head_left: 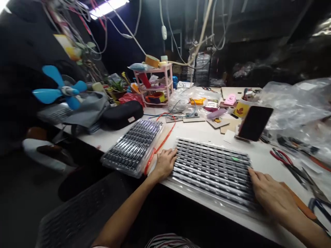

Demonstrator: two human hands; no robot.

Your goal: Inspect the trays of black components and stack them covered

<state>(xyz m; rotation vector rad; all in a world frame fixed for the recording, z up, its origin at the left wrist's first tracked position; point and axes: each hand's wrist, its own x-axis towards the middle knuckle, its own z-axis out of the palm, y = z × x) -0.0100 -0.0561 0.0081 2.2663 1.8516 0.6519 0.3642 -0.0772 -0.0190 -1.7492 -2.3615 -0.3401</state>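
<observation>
A clear plastic tray point(212, 172) with rows of small black parts lies at the front of the white table. My left hand point(165, 163) grips its left edge, fingertips on the rim. At the opposite edge, my right hand point(269, 191) has its fingers closed on the tray's side, the thumb partly hidden. Left of this tray is a stack of similar clear trays point(136, 146) filled with dark parts. A red strap point(165, 139) runs between the stack and the tray, close to my left hand.
To the right lie red-handled pliers point(283, 158) and scissors point(317, 193). A phone point(254, 123) leans upright near a yellow-and-white mug point(241, 107). Behind are a black case point(121, 115), a pink rack point(155, 86) and plastic bags point(292, 110). A blue fan point(64, 90) stands left; cables hang overhead.
</observation>
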